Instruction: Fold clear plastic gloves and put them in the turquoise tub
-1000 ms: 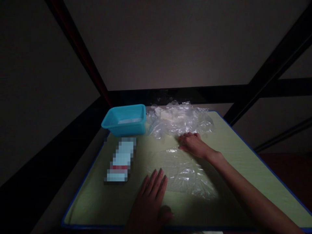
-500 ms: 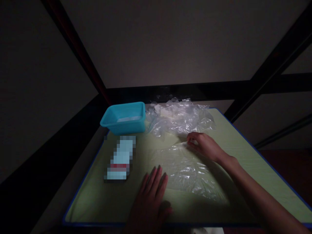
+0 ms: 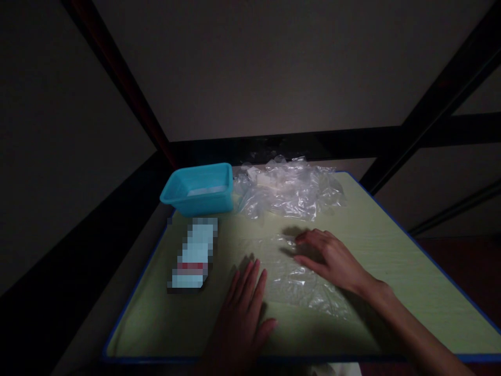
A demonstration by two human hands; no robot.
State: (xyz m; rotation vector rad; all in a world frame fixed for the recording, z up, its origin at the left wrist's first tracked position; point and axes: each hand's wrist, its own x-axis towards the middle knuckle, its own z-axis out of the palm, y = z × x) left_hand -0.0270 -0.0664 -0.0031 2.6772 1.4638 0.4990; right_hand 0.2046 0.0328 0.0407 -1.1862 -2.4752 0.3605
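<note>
A clear plastic bag (image 3: 287,284) lies spread on the pale green table (image 3: 156,329). My left hand (image 3: 242,310) rests with straight fingers and the thumb apart, at the bag's left edge. Over the bag's upper right part is my right hand (image 3: 326,258), its thumb and fingers apart and nothing held between them; a shadow falls on the bag below its fingertips. Whether those fingertips touch the film I cannot tell.
At the back left stands a turquoise plastic basin (image 3: 207,202). A heap of crumpled clear plastic bags (image 3: 297,190) with a whitish piece (image 3: 266,179) among it lies at the back. Left of my hands is a pixelated light-blue oblong item (image 3: 193,253). Walls rise behind.
My right hand has let go of the bag's upper edge, its fingers have opened, and it has come slightly nearer to me. The lifted edge now lies lower. My left hand has barely shifted.
</note>
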